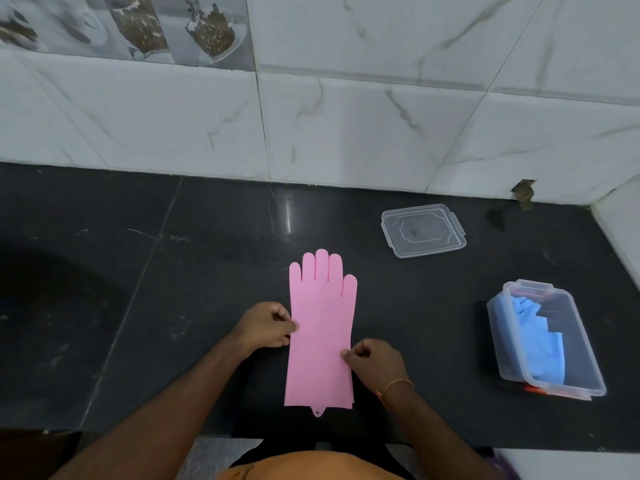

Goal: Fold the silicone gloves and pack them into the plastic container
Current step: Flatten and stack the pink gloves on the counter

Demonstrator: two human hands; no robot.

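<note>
**Pink gloves lined up for folding, blue ones already packed**

Both forearms are reaching in over the near edge of the black stone countertop (104,271), and the two hands are working opposite sides of the pink silicone gloves (320,327). The left hand (266,325) is pinching the left long edge about midway up, fingers curled in. The right hand (375,362), wearing a thin bracelet (398,384) at the wrist, is pinching the right long edge a little lower, toward the cuff.

The gloves are lying flat near the middle of the counter's near edge, apparently two stacked, judging by layered edges at the cuff. Their long axis is running from the near edge toward the tiled wall, fingertips pointing at the wall, cuff and hanging loop pointing at the person.

Well to the right, the clear plastic container (585,344) is sitting open near the right end of the counter, with blue gloves (540,337) already inside. Its lid (422,230) is lying separately, farther back toward the wall.

By my reading, the task is roughly half done: the pink pair is not yet folded or packed.
</note>
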